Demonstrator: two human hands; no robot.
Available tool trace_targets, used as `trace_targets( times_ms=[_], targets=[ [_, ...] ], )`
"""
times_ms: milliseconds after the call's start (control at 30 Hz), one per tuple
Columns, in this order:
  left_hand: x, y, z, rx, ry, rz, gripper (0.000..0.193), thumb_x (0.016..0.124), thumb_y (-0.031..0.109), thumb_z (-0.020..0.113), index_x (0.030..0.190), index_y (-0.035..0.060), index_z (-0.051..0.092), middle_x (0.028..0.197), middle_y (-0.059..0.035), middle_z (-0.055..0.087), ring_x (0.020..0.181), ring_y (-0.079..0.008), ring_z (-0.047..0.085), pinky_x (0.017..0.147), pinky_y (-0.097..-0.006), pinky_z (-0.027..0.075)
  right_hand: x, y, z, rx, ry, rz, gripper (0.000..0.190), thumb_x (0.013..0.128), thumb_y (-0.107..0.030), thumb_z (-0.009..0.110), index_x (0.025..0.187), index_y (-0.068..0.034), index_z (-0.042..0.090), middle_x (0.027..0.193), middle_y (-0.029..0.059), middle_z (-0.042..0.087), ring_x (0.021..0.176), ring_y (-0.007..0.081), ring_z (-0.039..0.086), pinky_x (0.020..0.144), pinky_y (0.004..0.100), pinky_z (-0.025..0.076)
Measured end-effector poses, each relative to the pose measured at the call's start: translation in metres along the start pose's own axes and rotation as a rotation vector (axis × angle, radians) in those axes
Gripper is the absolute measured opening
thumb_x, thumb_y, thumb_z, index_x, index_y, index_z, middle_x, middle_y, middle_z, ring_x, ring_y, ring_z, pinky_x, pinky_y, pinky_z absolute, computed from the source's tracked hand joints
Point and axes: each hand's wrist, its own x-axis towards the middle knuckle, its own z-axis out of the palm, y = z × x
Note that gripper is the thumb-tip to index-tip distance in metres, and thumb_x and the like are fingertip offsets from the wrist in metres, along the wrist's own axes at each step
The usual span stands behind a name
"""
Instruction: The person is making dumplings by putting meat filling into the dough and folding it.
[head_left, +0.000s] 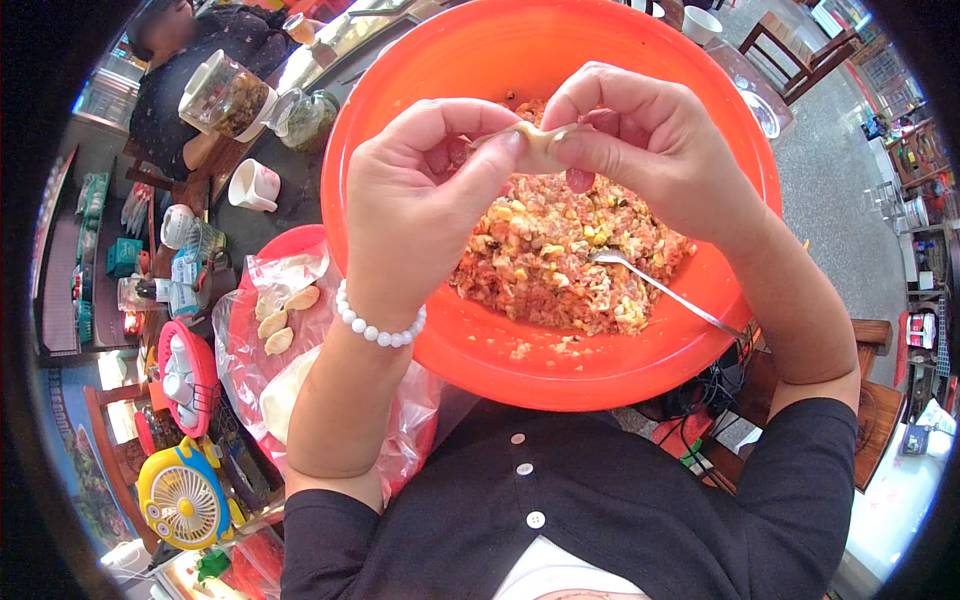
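Observation:
Both hands pinch one dumpling (541, 154) in pale dough, held above a large red-orange plastic basin (540, 379). My left hand (427, 180), with a white bead bracelet at its wrist, grips the dumpling's left end. At the other end, my right hand (637, 142) presses the dough between thumb and fingers. Minced filling (555, 255) with yellow corn bits lies heaped in the basin. A metal spoon (660, 285) rests with its head in the filling and its handle on the basin's right rim. The filling inside the dumpling is hidden.
Left of the basin, several finished dumplings (279, 341) and a stack of dough wrappers (281, 397) lie on plastic in a red tray (296, 238). A white cup (255, 184) and a glass teapot (302, 120) stand beyond. A person (210, 67) sits across the table. A yellow fan (184, 499) stands lower left.

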Motion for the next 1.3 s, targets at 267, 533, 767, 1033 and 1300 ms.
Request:
trace_targets(
  times_ms=[267,533,767,1033,1300],
  targets=[
    [-0.0015,0.0019,0.0021,0.059,-0.013,0.036,0.009,0.082,-0.001,0.064,0.091,-0.0042,0.065,0.082,-0.0041,0.066,0.073,-0.0059,0.062,0.067,-0.0186,0.051,-0.0010,0.0024,0.0016,-0.133,-0.006,-0.070,0.009,0.087,-0.004,0.063,0.093,0.002,0.060,0.079,0.0014,0.060,0.073,0.0046,0.057,0.063,0.0191,0.047],
    [-0.0013,0.0031,0.0001,-0.017,-0.055,-0.004,0.014,0.082,-0.002,0.064,0.095,-0.0050,0.064,0.086,-0.0055,0.066,0.078,-0.0076,0.063,0.070,-0.0195,0.051,-0.0013,0.0028,0.0026,-0.173,0.003,-0.088,0.007,0.087,-0.004,0.063,0.092,0.001,0.060,0.080,0.0009,0.060,0.073,0.0045,0.057,0.063,0.0191,0.047],
    [-0.0010,0.0025,0.0001,0.003,-0.083,0.015,0.012,0.081,-0.001,0.065,0.093,-0.0047,0.066,0.090,-0.0052,0.064,0.078,-0.0075,0.062,0.070,-0.0198,0.051,-0.0015,0.0026,0.0021,-0.116,0.007,-0.067,0.008,0.088,-0.004,0.062,0.093,0.001,0.059,0.081,0.0011,0.060,0.074,0.0041,0.057,0.063,0.0190,0.047],
    [0.0008,-0.0027,-0.0013,0.138,-0.069,0.155,0.010,0.082,0.001,0.067,0.090,-0.0043,0.066,0.087,-0.0043,0.063,0.077,-0.0078,0.063,0.068,-0.0197,0.051,-0.0017,-0.0024,0.0015,-0.121,0.038,0.023,0.012,0.087,-0.009,0.064,0.092,0.001,0.060,0.077,-0.0010,0.059,0.072,0.0029,0.057,0.061,0.0180,0.047],
    [-0.0013,0.0007,0.0017,0.062,-0.049,0.099,0.010,0.084,0.002,0.065,0.092,-0.0027,0.065,0.081,-0.0025,0.065,0.072,-0.0056,0.060,0.065,-0.0190,0.049,-0.0016,0.0015,0.0034,-0.115,0.089,-0.039,0.011,0.090,-0.010,0.062,0.094,0.000,0.060,0.078,-0.0008,0.061,0.071,0.0026,0.057,0.060,0.0178,0.046]
  ],
)
